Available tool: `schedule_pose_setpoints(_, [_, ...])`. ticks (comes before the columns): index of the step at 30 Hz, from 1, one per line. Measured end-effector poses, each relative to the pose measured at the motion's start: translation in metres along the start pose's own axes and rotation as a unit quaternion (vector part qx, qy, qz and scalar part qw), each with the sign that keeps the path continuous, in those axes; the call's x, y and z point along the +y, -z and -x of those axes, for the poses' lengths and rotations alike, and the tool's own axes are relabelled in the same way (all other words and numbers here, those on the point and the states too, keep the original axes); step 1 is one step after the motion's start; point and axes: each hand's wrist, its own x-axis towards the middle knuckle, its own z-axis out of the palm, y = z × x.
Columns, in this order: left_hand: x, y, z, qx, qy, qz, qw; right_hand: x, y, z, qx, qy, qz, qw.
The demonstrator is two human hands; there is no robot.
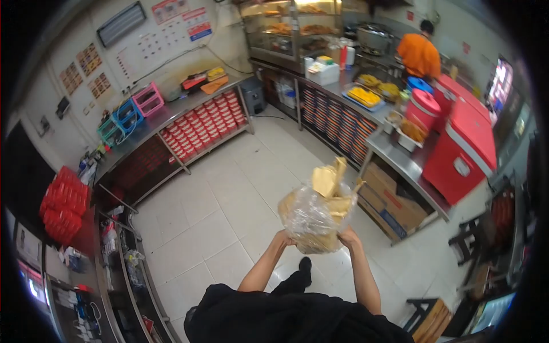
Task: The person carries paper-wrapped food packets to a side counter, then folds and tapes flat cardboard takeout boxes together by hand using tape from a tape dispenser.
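Observation:
A clear plastic bag [311, 220] filled with tan, flat pieces is held up in front of my body, above the tiled floor. Some tan pieces [325, 180] stick out of its open top. My left hand [283, 238] grips the bag's lower left side, its fingers partly hidden behind the plastic. On the lower right side my right hand [348, 236] holds the same bag, with the fingertips covered by it.
Steel counters [174, 111] run along the back left, with stacked red boxes [203, 127] beneath. At the right stand red coolers [463, 151] and a cardboard box [392, 200]. A person in orange [419, 54] is at the back right. A wooden stool [432, 323] stands lower right.

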Motion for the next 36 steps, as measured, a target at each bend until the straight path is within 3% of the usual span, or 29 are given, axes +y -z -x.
schedule_pose_setpoints(2, [0.017, 0.038, -0.032, 0.005, 0.007, 0.031, 0.999, -0.017, 0.013, -0.043, -0.056, -0.074, 0.052, 0.994])
schedule_pose_setpoints(5, [0.048, 0.073, -0.095, 0.009, 0.007, 0.103, 0.995, -0.087, 0.009, -0.095, 0.036, -0.131, 0.136, 0.981])
schedule_pose_setpoints(7, [0.068, 0.080, -0.141, 0.017, 0.005, 0.183, 0.983, -0.086, 0.039, -0.142, 0.083, -0.010, 0.109, 0.991])
schedule_pose_setpoints(8, [0.080, 0.083, -0.163, 0.021, 0.008, 0.229, 0.973, -0.099, 0.049, -0.165, 0.109, -0.001, 0.151, 0.983])
schedule_pose_setpoints(10, [0.122, 0.082, -0.201, 0.020, 0.018, 0.305, 0.952, -0.093, 0.073, -0.215, 0.154, 0.044, -0.033, 0.986])
schedule_pose_setpoints(11, [0.138, 0.088, -0.219, 0.068, 0.065, 0.324, 0.941, -0.091, 0.084, -0.238, 0.171, 0.042, -0.058, 0.983])
schedule_pose_setpoints(14, [0.162, 0.117, -0.283, 0.172, 0.026, 0.297, 0.939, -0.095, 0.116, -0.309, 0.223, 0.059, -0.148, 0.962])
schedule_pose_setpoints(15, [0.176, 0.130, -0.298, 0.208, -0.035, 0.247, 0.946, -0.103, 0.121, -0.334, 0.238, 0.070, -0.182, 0.951])
schedule_pose_setpoints(18, [0.231, 0.172, -0.357, 0.176, -0.012, 0.261, 0.949, -0.147, 0.130, -0.414, 0.201, 0.041, -0.260, 0.944])
schedule_pose_setpoints(21, [0.278, 0.252, -0.411, 0.236, 0.056, -0.063, 0.968, -0.144, 0.144, -0.521, 0.212, 0.085, -0.219, 0.949])
schedule_pose_setpoints(23, [0.326, 0.301, -0.417, 0.285, 0.020, -0.332, 0.899, -0.135, 0.140, -0.606, 0.197, 0.089, -0.211, 0.953])
schedule_pose_setpoints(25, [0.372, 0.340, -0.409, 0.384, -0.049, -0.310, 0.868, -0.148, 0.127, -0.690, 0.208, 0.063, -0.149, 0.965])
schedule_pose_setpoints(26, [0.386, 0.367, -0.408, 0.454, -0.142, -0.335, 0.813, -0.166, 0.104, -0.731, 0.239, 0.048, -0.089, 0.966])
schedule_pose_setpoints(27, [0.398, 0.396, -0.406, 0.517, -0.232, -0.354, 0.744, -0.183, 0.089, -0.766, 0.206, 0.031, 0.015, 0.978])
schedule_pose_setpoints(28, [0.417, 0.426, -0.407, 0.530, -0.229, -0.381, 0.722, -0.198, 0.076, -0.803, 0.168, 0.016, 0.119, 0.978])
schedule_pose_setpoints(29, [0.433, 0.453, -0.408, 0.545, -0.227, -0.407, 0.697, -0.201, 0.066, -0.841, 0.061, -0.018, 0.238, 0.969])
schedule_pose_setpoints(31, [0.439, 0.534, -0.426, 0.468, -0.190, -0.460, 0.730, -0.215, 0.029, -0.903, -0.132, 0.036, 0.320, 0.938])
schedule_pose_setpoints(32, [0.436, 0.576, -0.437, 0.428, -0.171, -0.485, 0.743, -0.233, 0.002, -0.923, -0.212, 0.122, 0.281, 0.928])
schedule_pose_setpoints(33, [0.432, 0.610, -0.445, 0.383, -0.156, -0.308, 0.857, -0.258, -0.015, -0.952, -0.281, 0.103, 0.277, 0.913])
schedule_pose_setpoints(35, [0.431, 0.669, -0.458, 0.282, -0.129, -0.152, 0.939, -0.295, -0.047, -1.008, -0.408, 0.055, 0.256, 0.875])
schedule_pose_setpoints(36, [0.437, 0.699, -0.468, 0.226, -0.113, -0.069, 0.965, -0.294, -0.062, -1.033, -0.370, 0.063, 0.262, 0.889])
